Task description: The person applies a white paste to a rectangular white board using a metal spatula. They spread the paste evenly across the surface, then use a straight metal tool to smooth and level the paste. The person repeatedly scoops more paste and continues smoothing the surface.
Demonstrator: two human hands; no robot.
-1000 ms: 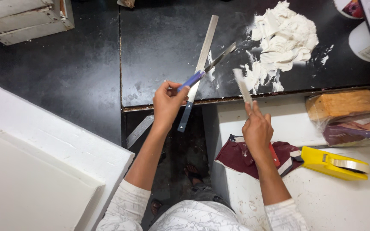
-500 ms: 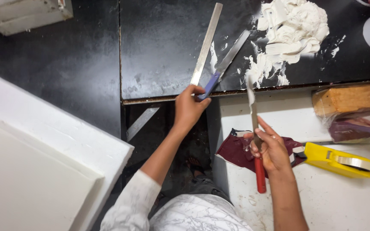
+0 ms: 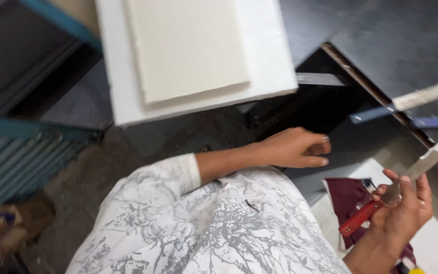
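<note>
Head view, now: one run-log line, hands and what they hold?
left hand: empty, fingers curled, over dark floor | right hand: grips red-handled knife, blade up | maroon cloth beneath | white board behind

A white slab [image 3: 198, 56] lies over dark grey flooring [image 3: 143, 147], with blurred, perhaps corrugated, teal sheeting [image 3: 11, 162] alongside.

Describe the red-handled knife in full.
The red-handled knife has a long, narrow, pale metal-looking blade smeared with white paste, and a flat red handle. It tilts up to the right, the blade running out of frame. The right hand grips it where blade meets handle, above a maroon cloth.
</note>
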